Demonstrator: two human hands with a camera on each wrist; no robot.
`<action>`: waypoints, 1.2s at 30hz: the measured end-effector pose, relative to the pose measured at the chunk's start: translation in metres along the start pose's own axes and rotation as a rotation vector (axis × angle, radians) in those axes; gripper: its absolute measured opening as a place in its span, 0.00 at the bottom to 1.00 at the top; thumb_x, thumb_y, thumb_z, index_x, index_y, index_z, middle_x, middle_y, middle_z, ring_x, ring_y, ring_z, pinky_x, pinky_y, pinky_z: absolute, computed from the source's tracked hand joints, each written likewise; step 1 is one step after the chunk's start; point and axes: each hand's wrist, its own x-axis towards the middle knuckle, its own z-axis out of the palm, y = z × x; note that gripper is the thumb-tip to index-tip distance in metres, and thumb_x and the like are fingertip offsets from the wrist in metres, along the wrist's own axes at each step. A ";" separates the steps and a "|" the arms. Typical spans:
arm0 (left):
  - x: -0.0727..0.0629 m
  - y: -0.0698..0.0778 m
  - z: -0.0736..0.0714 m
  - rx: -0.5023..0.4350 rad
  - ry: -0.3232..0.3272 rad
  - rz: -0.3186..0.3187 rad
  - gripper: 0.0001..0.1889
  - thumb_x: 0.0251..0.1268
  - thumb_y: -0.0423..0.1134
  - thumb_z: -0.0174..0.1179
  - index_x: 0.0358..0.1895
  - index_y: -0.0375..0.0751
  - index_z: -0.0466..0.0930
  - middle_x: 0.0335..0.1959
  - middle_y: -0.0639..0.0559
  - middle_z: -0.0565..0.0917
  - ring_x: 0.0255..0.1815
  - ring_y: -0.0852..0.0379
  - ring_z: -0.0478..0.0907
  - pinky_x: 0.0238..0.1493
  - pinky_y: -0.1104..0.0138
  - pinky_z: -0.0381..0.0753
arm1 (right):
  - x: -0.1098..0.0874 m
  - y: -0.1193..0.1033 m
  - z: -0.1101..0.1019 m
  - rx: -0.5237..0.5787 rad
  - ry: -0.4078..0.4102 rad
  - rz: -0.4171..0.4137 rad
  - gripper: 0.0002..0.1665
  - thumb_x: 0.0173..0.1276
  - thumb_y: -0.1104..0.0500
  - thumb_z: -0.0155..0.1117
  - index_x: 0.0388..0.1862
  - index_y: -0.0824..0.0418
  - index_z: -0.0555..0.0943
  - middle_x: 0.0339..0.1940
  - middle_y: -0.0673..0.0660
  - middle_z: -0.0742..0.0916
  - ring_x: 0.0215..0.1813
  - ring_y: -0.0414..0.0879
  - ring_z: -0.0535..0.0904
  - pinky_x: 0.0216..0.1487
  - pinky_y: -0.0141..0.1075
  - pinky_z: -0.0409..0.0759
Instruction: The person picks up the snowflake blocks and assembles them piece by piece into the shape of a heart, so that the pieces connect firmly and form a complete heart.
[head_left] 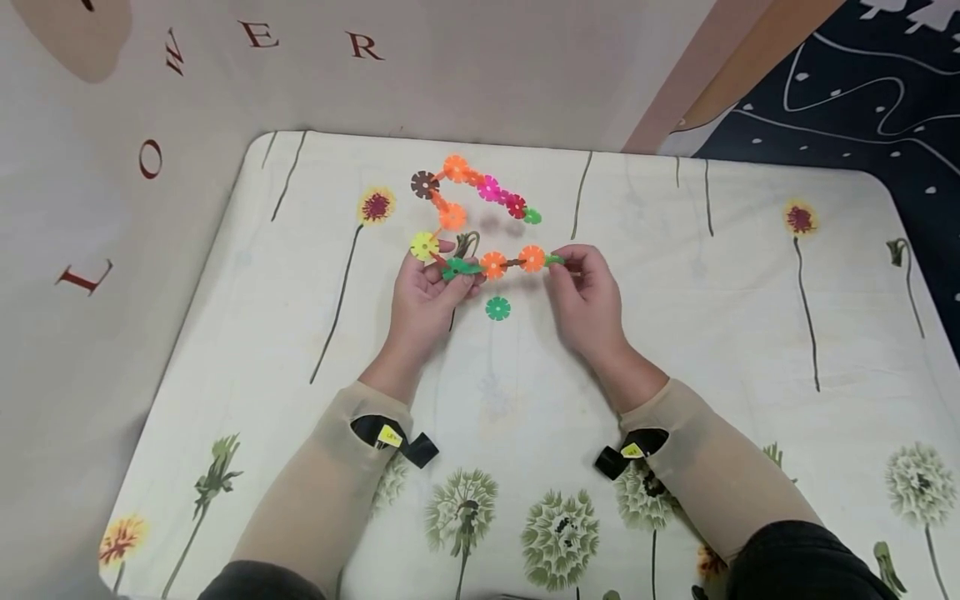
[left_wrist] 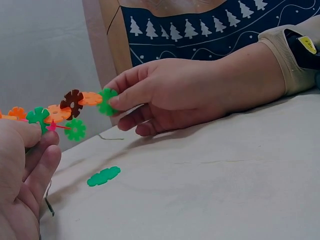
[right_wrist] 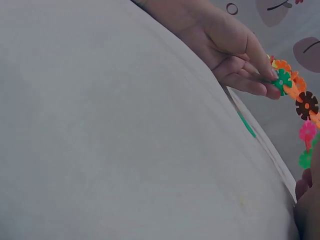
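Note:
A chain of interlocked plastic snowflake discs in orange, brown, pink, red, yellow and green curves between and beyond both hands. My left hand pinches the chain at a dark green disc, beside a yellow disc. With thumb and fingertips my right hand grips the light green disc at the chain's near end, next to an orange disc. The far end, tipped with another light green disc, loops back toward the right. One loose green disc lies flat on the table between the hands.
The table is covered by a white cloth printed with flowers and dandelions. Behind it rises a pale wall with letters, and a dark patterned panel stands at the back right. Straps with small cameras sit on both wrists.

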 end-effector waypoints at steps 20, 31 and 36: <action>0.003 0.002 0.003 0.018 0.037 -0.047 0.24 0.73 0.17 0.60 0.65 0.41 0.71 0.58 0.33 0.85 0.52 0.46 0.88 0.53 0.58 0.88 | 0.001 0.005 -0.003 0.043 0.030 -0.133 0.07 0.76 0.75 0.63 0.49 0.72 0.84 0.45 0.65 0.89 0.43 0.46 0.80 0.46 0.31 0.78; 0.001 0.003 -0.001 0.019 0.042 -0.091 0.24 0.72 0.17 0.60 0.65 0.40 0.71 0.55 0.35 0.86 0.49 0.47 0.89 0.53 0.59 0.88 | 0.003 0.008 -0.004 -0.004 0.004 -0.239 0.08 0.72 0.78 0.65 0.45 0.73 0.87 0.41 0.67 0.90 0.38 0.47 0.80 0.42 0.29 0.79; 0.001 0.002 0.000 0.022 0.030 -0.092 0.23 0.73 0.18 0.60 0.67 0.33 0.69 0.52 0.36 0.87 0.46 0.50 0.90 0.52 0.59 0.88 | 0.003 0.008 -0.006 0.035 -0.002 -0.139 0.07 0.76 0.74 0.64 0.48 0.71 0.86 0.40 0.66 0.89 0.37 0.47 0.81 0.42 0.30 0.80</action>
